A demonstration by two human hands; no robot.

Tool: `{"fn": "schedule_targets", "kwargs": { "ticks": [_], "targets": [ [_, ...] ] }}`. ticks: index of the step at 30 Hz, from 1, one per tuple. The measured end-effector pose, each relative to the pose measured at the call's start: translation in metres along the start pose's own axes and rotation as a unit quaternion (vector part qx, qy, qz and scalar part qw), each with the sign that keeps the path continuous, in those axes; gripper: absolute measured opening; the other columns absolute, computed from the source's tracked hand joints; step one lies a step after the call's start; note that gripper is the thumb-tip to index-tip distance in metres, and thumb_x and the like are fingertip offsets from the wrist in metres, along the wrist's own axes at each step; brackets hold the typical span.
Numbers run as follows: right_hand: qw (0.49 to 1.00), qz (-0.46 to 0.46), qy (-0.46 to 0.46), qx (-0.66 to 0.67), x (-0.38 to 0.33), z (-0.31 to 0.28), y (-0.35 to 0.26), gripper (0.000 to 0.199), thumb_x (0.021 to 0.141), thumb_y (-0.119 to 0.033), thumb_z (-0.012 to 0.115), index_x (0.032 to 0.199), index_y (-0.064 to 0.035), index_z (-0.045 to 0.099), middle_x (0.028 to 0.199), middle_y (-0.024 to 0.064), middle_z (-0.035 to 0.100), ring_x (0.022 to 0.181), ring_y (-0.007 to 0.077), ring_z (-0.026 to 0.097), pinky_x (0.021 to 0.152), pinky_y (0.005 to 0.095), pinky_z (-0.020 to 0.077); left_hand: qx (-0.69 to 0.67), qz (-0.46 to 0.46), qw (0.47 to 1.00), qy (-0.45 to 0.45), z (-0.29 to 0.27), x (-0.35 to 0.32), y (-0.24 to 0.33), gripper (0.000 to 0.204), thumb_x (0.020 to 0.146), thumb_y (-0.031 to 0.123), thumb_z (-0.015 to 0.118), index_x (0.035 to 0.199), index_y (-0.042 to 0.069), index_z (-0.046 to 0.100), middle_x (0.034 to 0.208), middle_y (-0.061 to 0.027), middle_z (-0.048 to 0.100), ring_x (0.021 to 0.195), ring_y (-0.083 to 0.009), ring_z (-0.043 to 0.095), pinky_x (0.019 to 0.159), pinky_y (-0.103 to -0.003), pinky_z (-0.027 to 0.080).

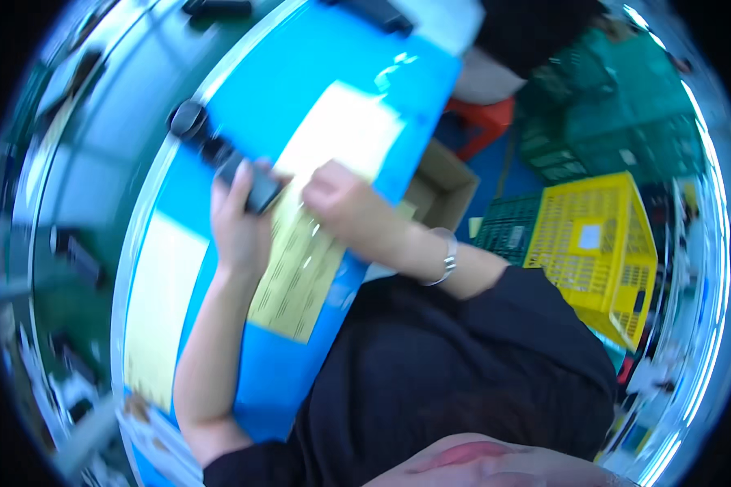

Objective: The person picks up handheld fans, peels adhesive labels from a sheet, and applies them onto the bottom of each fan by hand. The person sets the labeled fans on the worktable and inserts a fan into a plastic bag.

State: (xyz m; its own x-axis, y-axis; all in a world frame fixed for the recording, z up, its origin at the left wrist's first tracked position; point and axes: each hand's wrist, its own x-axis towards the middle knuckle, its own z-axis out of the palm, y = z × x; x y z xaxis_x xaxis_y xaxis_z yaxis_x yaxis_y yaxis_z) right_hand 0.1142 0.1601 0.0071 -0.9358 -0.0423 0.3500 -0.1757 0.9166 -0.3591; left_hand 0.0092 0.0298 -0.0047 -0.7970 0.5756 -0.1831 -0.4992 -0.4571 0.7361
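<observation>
L hand (237,217) grips black device (256,188), long axis toward upper-left; R hand (337,197) pinches yellow label sheet (300,268).

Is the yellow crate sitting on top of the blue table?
No, the yellow crate stands down on the floor to the right, apart from the blue table.

Tilted head view, close above blue table (317,73)
</observation>
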Motion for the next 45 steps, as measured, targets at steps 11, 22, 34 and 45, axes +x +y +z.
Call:
{"fn": "schedule_targets", "kwargs": {
  "ticks": [11,22,34,45],
  "targets": [
    [0.993,0.024,0.05,-0.107,-0.002,-0.007,-0.022,0.011,0.069,-0.004,0.057,0.078,-0.0007,0.055,0.082,0.0097,0.052,0.081,0.0229,0.051,0.072,0.0303,0.0454,0.008,0.022,0.998,-0.063,0.006,-0.002,0.009,0.024,0.098,0.017,0.044,0.116,0.001,0.04,0.102,-0.0117,0.051,0.091,-0.0217,0.053,0.092,-0.042,0.044],
    [0.992,0.004,0.045,-0.116,-0.001,-0.009,-0.015,0.014,0.078,-0.007,0.056,0.09,0.0001,0.055,0.09,0.0099,0.053,0.09,0.021,0.051,0.07,0.0292,0.0461,0.02,0.016,0.999,-0.045,0.008,-0.005,0.008,0.024,0.098,0.017,0.043,0.115,0.001,0.039,0.101,-0.0116,0.05,0.09,-0.0217,0.053,0.093,-0.041,0.044],
    [0.992,-0.006,-0.038,0.123,0.002,-0.028,0.006,0.01,0.08,-0.007,0.06,0.087,-0.0014,0.056,0.086,0.0117,0.053,0.088,0.0269,0.054,0.079,0.0359,0.0457,0.011,-0.002,1.0,-0.004,0.013,-0.004,0.016,0.029,0.093,0.007,0.051,0.118,0.0,0.038,0.108,-0.0153,0.052,0.094,-0.0229,0.056,0.089,-0.04,0.049],
    [0.829,0.025,0.144,0.54,0.032,-0.078,-0.018,0.01,0.093,-0.01,0.057,0.098,-0.001,0.055,0.086,0.0024,0.055,0.072,0.0073,0.055,0.062,0.0205,0.0465,-0.224,-0.131,0.965,-0.046,0.039,-0.032,0.067,0.037,0.094,0.008,0.05,0.121,-0.012,0.033,0.114,-0.0214,0.048,0.104,-0.0264,0.053,0.098,-0.04,0.044]
  ]
}}
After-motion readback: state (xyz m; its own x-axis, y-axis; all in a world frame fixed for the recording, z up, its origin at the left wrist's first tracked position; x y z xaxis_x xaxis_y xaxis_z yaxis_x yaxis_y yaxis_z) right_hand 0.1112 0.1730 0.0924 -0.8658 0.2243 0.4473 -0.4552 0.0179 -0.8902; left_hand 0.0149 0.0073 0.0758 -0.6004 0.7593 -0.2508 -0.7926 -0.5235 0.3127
